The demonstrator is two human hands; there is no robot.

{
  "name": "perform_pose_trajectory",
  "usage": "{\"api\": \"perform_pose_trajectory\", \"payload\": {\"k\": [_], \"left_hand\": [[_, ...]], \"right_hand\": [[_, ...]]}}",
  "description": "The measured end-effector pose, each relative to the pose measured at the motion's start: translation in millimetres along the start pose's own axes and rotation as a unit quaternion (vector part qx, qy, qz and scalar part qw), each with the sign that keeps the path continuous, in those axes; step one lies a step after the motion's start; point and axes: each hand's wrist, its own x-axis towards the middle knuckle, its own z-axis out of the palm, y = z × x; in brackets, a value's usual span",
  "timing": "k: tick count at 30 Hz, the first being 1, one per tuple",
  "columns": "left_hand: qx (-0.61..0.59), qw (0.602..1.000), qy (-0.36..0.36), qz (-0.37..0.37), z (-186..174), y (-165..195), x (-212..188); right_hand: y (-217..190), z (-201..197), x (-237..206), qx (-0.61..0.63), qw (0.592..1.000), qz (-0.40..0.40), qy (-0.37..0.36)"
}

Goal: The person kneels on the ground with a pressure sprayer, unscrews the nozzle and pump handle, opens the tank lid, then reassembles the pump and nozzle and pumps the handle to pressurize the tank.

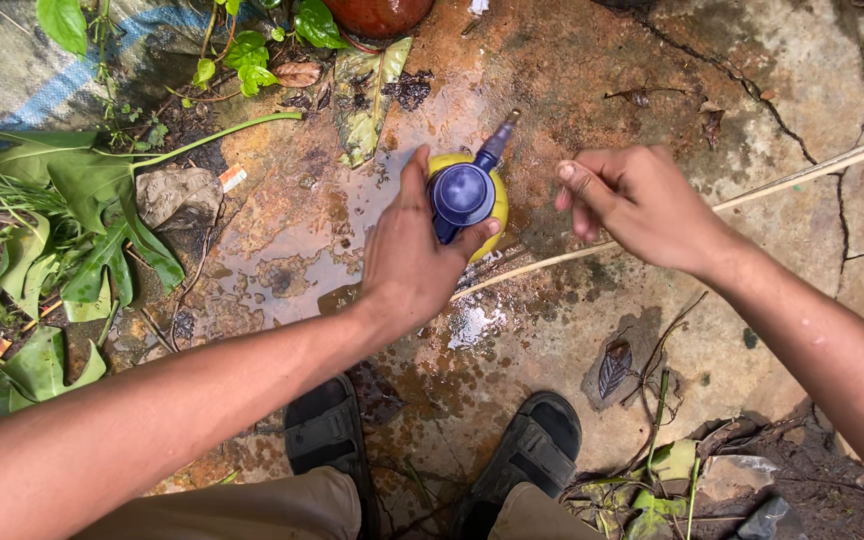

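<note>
At the upper middle of the frame the left hand (414,262) grips a yellow spray bottle (469,197) with a blue pump top over wet stone ground (552,70), while the right hand (635,203), fingers loosely curled and empty, hovers just beside it.

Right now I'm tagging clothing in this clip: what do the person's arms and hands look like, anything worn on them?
Both forearms are bare with no sleeves in view. The left hand and right hand wear no gloves, rings or watch that I can see. A few wet or pale specks dot the right forearm.
</note>
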Motion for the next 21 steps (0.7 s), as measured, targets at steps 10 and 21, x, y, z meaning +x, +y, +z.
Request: {"api": "perform_pose_trajectory", "payload": {"k": [10, 21], "left_hand": [[-0.097, 0.993, -0.062, -0.016, 8, -30, -30], [0.378, 0.896, -0.229, -0.038, -43, -187, 49]], "right_hand": [[-15, 65, -34, 0.024, 0.994, -0.035, -0.106], [-35, 75, -34, 0.051, 0.982, -0.119, -0.136]]}}
